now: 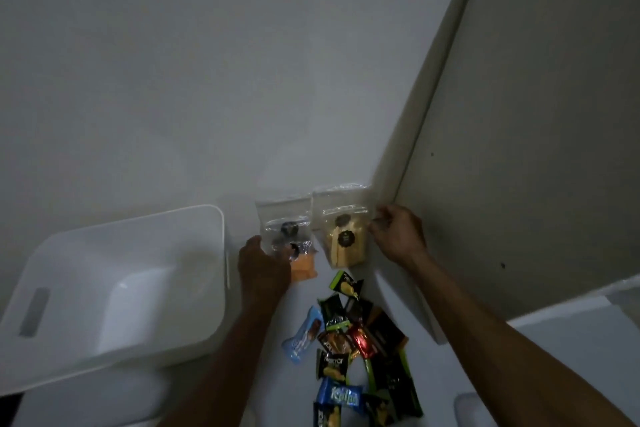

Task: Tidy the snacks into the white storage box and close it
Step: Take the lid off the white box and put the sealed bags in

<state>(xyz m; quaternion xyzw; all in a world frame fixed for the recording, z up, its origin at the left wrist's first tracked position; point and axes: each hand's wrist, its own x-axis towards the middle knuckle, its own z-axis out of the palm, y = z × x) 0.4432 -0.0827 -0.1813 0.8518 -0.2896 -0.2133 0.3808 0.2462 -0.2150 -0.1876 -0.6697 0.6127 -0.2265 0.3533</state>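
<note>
White storage box point(114, 274) open and empty, left of the snack pile point(349, 350). Left hand point(265, 270) grips the orange-snack bag point(287, 236), right hand point(398, 236) pinches the yellow-snack bag point(343, 229); both look set for transfer into the box.

Two bare forearms enter from the lower edge of the frame, with no sleeves, watch or rings visible. The left hand point(265, 269) and right hand point(398, 236) are ungloved.
</note>
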